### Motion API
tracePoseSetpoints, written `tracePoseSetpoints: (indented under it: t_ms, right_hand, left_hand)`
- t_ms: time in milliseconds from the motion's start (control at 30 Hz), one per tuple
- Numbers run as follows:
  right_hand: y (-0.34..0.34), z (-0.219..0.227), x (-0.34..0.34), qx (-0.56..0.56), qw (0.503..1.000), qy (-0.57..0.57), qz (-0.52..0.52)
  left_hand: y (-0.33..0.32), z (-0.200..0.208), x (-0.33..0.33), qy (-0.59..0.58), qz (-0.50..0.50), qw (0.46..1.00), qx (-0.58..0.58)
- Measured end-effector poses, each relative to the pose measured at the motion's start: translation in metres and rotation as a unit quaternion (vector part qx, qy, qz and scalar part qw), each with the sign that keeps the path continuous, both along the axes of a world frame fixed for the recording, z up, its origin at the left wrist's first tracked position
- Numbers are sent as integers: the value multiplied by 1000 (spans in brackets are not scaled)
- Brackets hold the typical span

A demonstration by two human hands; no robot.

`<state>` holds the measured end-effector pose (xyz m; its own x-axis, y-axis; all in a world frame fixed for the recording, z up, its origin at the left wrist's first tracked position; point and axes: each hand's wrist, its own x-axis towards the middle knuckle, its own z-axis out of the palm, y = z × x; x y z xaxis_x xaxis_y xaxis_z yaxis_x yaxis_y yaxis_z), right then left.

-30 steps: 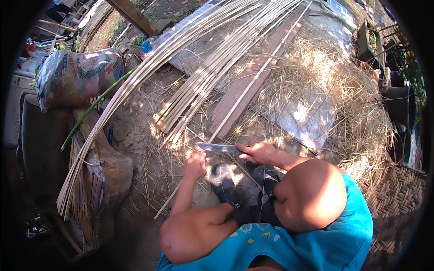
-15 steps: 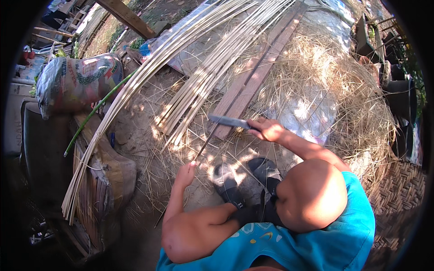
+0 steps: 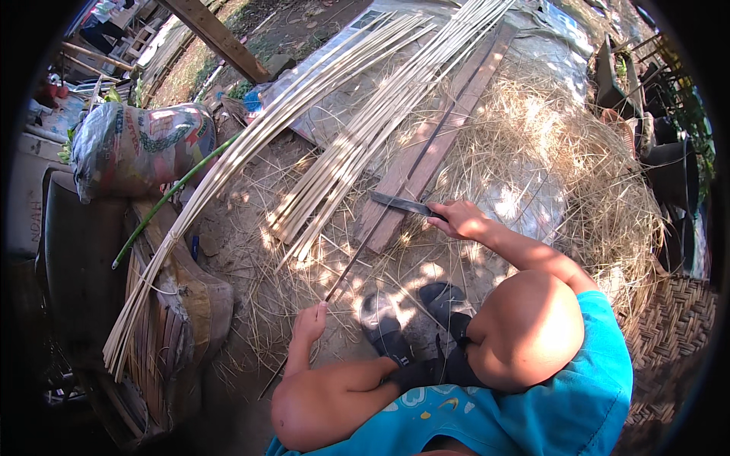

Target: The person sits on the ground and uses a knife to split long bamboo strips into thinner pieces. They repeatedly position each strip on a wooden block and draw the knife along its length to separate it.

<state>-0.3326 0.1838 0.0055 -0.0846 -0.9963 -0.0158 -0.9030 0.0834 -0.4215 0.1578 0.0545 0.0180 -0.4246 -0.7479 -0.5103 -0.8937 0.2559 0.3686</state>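
Note:
My left hand [image 3: 309, 323] is closed around the near end of a thin dark strip [image 3: 346, 273], likely bamboo, in front of my left knee. That strip runs away from me and up along a long wooden plank [image 3: 386, 182]. My right hand [image 3: 458, 220] grips the handle of a knife [image 3: 401, 203]. Its dark blade points left and lies across the strip at the near part of the plank; whether the edge touches it I cannot tell. Beside the plank on the left is a spread bundle of pale split strips [image 3: 334, 159].
A tied bundle of long pale strips [image 3: 199, 204] leans over a wooden block [image 3: 209, 308] at left, with a green stick [image 3: 171, 190] and a stuffed sack [image 3: 141, 144]. Shavings [image 3: 532, 144] heap at right, near a woven mat [image 3: 669, 327]. My shoes [image 3: 384, 323] stand below the plank.
My left hand has come closer to me with the strip's end. The knife has shifted slightly right, and its blade now shows dark instead of shiny. The view has moved a little.

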Motion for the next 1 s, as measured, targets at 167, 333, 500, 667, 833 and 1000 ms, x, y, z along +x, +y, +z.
tracePoseSetpoints:
  t_ms: [167,333,500,667,833,1000]
  right_hand:
    - [24,-7,-197,-6,909,49,-415]
    - [2,27,-41,88,957,-114,-252]
    - [19,-1,102,124,981,-111,101]
    - [15,-8,-158,-29,944,67,-323]
    - [-21,17,-46,116,960,-92,-235]
    - [16,-12,52,70,995,-62,23]
  left_hand:
    - [22,0,94,-44,6,999,23]
    - [23,-22,3,49,-8,999,4]
    - [28,-17,-73,9,-74,997,-35]
    - [28,-11,-35,-41,-118,990,-70]
    - [10,-16,-33,86,-56,995,-12]
    - [17,-27,67,120,52,989,66]
